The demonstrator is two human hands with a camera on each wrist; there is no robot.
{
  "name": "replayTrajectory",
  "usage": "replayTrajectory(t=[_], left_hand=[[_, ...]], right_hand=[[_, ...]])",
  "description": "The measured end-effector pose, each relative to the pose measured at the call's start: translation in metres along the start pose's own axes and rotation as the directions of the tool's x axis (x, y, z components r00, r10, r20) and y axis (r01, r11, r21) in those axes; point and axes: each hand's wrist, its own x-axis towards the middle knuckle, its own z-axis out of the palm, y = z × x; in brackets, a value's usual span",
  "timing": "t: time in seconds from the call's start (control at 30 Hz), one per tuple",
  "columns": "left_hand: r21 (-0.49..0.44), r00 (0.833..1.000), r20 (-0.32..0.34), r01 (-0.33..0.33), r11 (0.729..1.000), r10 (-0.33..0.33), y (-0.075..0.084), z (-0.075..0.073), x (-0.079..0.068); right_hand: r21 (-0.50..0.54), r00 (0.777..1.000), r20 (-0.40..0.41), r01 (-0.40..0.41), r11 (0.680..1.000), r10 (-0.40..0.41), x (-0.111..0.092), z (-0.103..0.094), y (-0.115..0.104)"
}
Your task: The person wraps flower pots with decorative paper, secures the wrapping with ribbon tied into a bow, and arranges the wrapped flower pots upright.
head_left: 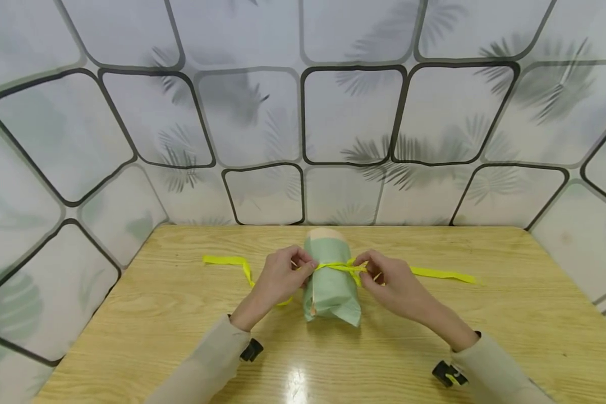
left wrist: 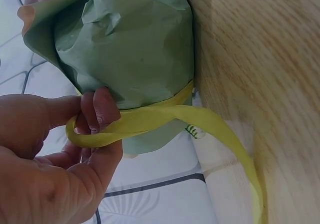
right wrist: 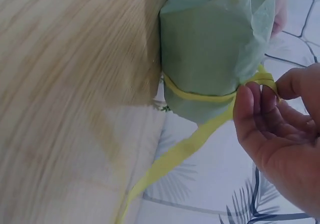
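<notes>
A roll-shaped bundle wrapped in light green paper [head_left: 333,294] lies on the table, its near end crumpled and folded and its far end showing a pale peach layer. Around its middle runs a yellow ribbon [head_left: 335,265], crossed on the top. My left hand [head_left: 281,276] pinches the ribbon at the bundle's left side; in the left wrist view a loop of ribbon [left wrist: 150,120] passes over the fingers. On the right side my right hand [head_left: 396,283] pinches the ribbon between thumb and fingers. A long ribbon tail [right wrist: 175,154] hangs beyond it in the right wrist view.
Loose ribbon trails across the wooden table [head_left: 171,320] to both sides of the bundle. A pale curtain [head_left: 262,118] printed with dark frames and leaves stands behind the table and along its sides. Black wrist cameras sit under both sleeves.
</notes>
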Motion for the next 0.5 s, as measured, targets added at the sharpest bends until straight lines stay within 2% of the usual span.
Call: replayTrajectory(t=[0.13,0.23,0.4,0.5], left_hand=[[-0.004,1.000,0.001,0.002,1.000,-0.002,0.000,-0.001,0.000],[0.000,1.000,0.002,0.001,1.000,-0.001,-0.002,-0.001,0.000],[0.004,1.000,0.005,-0.005,1.000,0.005,-0.003,-0.001,0.000],[-0.001,1.000,0.007,-0.007,1.000,0.007,-0.002,0.000,0.001]], right_hand=[[-0.020,0.989,0.105,-0.107,0.994,0.108,-0.005,-0.005,0.002],[-0.057,0.984,0.142,-0.103,0.993,0.110,-0.009,-0.007,0.004],[-0.096,0.995,0.084,-0.038,0.995,0.046,-0.013,-0.006,0.006],[-0.092,0.997,0.046,-0.058,0.994,0.063,-0.014,-0.006,0.005]])
